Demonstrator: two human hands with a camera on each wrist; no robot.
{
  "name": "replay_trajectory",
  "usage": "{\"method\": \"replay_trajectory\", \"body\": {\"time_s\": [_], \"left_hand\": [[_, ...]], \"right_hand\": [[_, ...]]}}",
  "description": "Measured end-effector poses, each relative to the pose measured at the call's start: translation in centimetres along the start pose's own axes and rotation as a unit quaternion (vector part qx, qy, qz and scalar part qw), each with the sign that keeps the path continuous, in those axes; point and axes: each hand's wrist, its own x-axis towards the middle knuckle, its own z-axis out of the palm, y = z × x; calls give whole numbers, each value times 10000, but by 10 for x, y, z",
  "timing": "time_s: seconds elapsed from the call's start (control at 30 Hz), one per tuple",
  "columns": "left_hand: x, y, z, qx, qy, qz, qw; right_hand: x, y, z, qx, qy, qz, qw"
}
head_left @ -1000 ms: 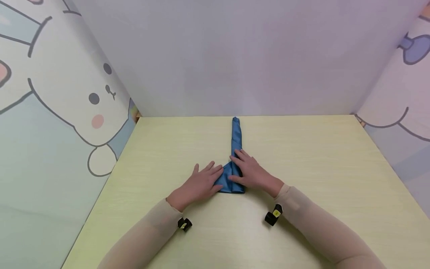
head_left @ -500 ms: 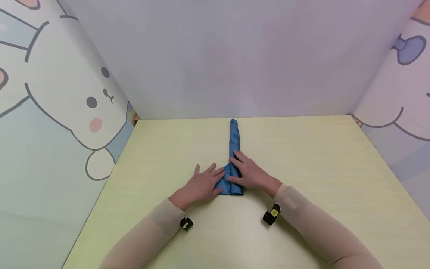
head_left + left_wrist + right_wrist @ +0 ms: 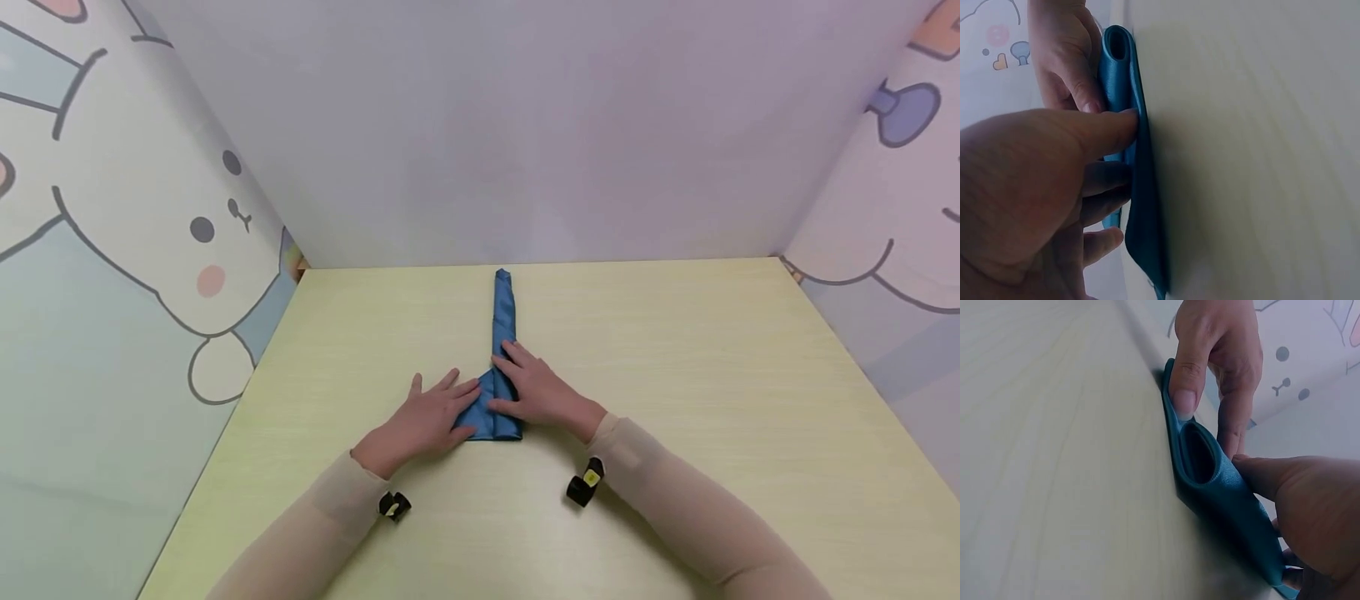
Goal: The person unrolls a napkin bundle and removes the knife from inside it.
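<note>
A shiny blue cloth [image 3: 504, 312] lies on the table, with its right side rolled into a long narrow tube and a flat triangular flap [image 3: 480, 412] at the lower left. My left hand [image 3: 423, 421] rests on the flap with fingers spread, its thumb pressing near the bottom edge. My right hand [image 3: 543, 390] lies over the rolled part, fingers extended along it and thumb on its left side. In the right wrist view the hollow end of the roll [image 3: 1200, 456] shows between both hands. Parts of the cloth are hidden beneath the fingers.
The pale yellow wooden table [image 3: 660, 350] reaches back to a plain light wall [image 3: 480, 133]. Cartoon-printed panels stand on the left [image 3: 135, 250] and right. Black wrist cameras [image 3: 581, 490] hang beneath both beige sleeves.
Both hands and the cloth have shifted together slightly to the left across the table, mostly in the last half second. The head view has also moved a little. The cloth's shape looks the same.
</note>
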Motion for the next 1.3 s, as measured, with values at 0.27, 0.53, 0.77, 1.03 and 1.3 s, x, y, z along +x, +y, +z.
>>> {"method": "replay_trajectory", "body": {"time_s": [0.27, 0.53, 0.77, 1.03, 1.3], "left_hand": [[-12, -14, 6, -298, 70, -82, 9995], [-16, -17, 3, -537, 102, -161, 9984], [-8, -12, -3, -307, 184, -294, 9989], [-7, -10, -6, -547, 73, -583, 9968], [-7, -7, -5, -676, 125, -613, 9958]], "right_hand": [[10, -14, 7, -78, -92, 134, 9998], [14, -25, 10, 43, -120, 191, 9997], [17, -31, 14, 5, -147, 143, 9998], [14, -28, 17, -205, -161, 172, 9995], [9, -22, 19, -268, -88, 157, 9995]]}}
